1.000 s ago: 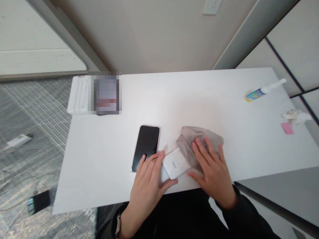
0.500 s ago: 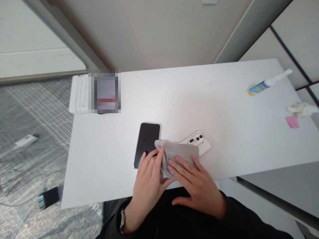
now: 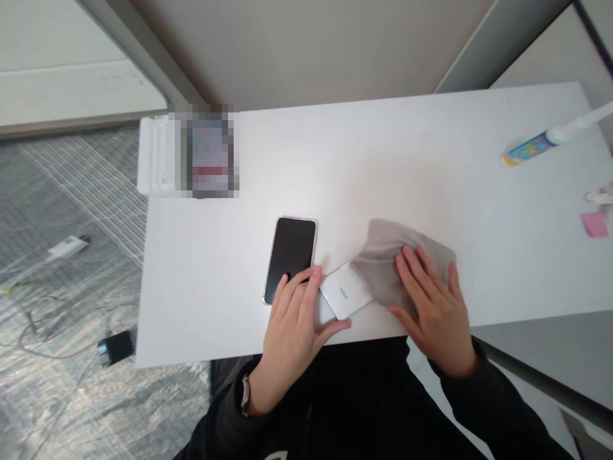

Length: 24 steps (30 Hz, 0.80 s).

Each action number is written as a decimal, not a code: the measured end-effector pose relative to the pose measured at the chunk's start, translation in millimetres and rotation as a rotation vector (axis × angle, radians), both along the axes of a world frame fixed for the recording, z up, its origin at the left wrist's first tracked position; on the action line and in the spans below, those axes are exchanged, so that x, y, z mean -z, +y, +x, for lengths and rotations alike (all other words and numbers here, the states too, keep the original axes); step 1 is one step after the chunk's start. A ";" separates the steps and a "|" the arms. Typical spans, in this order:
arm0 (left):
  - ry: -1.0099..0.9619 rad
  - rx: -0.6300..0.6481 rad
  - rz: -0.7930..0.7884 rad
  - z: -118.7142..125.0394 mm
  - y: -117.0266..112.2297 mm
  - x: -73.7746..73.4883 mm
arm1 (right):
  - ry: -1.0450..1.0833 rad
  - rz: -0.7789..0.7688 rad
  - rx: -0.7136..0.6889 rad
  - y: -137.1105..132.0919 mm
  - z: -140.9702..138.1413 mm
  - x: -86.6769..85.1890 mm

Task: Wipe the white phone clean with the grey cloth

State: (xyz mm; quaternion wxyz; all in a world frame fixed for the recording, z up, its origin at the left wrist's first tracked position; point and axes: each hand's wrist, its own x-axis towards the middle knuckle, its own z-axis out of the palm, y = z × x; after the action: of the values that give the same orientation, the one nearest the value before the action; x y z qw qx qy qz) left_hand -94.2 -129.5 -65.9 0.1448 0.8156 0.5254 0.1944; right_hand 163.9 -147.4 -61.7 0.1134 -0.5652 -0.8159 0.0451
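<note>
A white phone point(image 3: 343, 292) lies back up at a slant near the table's front edge, its lettering showing. Its camera end is hidden under a grey cloth point(image 3: 383, 255). My left hand point(image 3: 292, 313) holds the phone's lower-left end between fingers and thumb, its fingertips also over the near corner of a black-screened phone point(image 3: 290, 249). Stretched flat across the cloth are the fingers of my right hand point(image 3: 438, 313), with the thumb apart at the cloth's lower edge. They press the cloth down without closing round it.
On the white table point(image 3: 201, 287), a white case point(image 3: 156, 156) and a blurred-out item stand at the far left. A spray bottle point(image 3: 529, 148) lies at the right, with a pink note point(image 3: 594, 225) nearer the right edge. A black adapter point(image 3: 115, 348) lies on the floor.
My right hand has slid right and away from me with the cloth, which has spread out and bared the phone's lettered end. My left hand stays at that end. The view has shifted slightly.
</note>
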 end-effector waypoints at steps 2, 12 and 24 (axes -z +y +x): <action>-0.003 0.002 0.006 -0.9 0.5 -0.6 | -0.014 0.010 -0.033 -3.6 -2.7 2.1; -0.010 0.017 0.037 -0.4 0.8 2.8 | -0.062 -0.009 -0.020 3.3 -0.6 0.3; 0.011 0.029 0.023 -2.1 -0.8 -0.5 | -0.003 -0.008 -0.387 20.4 -25.2 -3.9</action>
State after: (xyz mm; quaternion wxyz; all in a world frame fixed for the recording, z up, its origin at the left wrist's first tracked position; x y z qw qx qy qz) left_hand -96.3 -130.3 -65.4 0.1354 0.8257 0.5122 0.1938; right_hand 138.7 -126.9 -57.8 0.0992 -0.3981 -0.9094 0.0683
